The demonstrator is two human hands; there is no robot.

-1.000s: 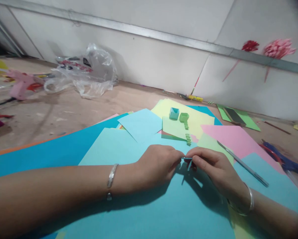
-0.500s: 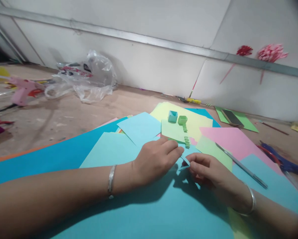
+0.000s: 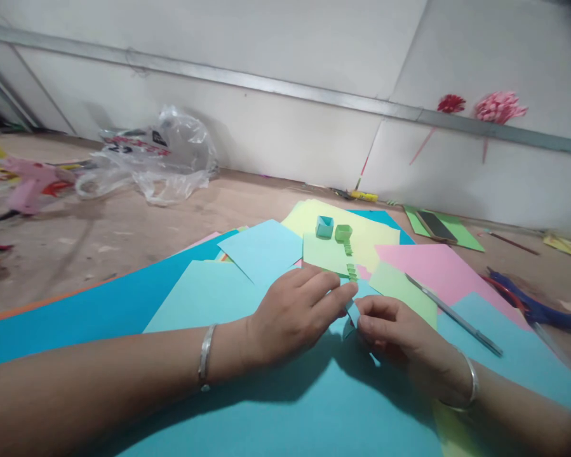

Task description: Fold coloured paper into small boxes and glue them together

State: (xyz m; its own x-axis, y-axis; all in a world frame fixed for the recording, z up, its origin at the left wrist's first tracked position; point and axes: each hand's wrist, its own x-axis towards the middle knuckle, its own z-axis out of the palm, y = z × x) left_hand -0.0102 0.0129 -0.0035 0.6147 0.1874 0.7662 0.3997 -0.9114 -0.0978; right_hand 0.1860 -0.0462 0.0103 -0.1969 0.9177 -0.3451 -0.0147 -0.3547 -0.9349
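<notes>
Paper strip (image 3: 352,311), light blue, sits pinched between my left hand (image 3: 297,314) and right hand (image 3: 394,333), both closed on it, just above the big light-blue sheet (image 3: 285,406) on the worktop (image 3: 123,222); a pen (image 3: 451,314) lies to the right.

Both hands, left hand (image 3: 295,314) and right hand (image 3: 399,336), pinch a light blue paper strip (image 3: 352,312).
</notes>
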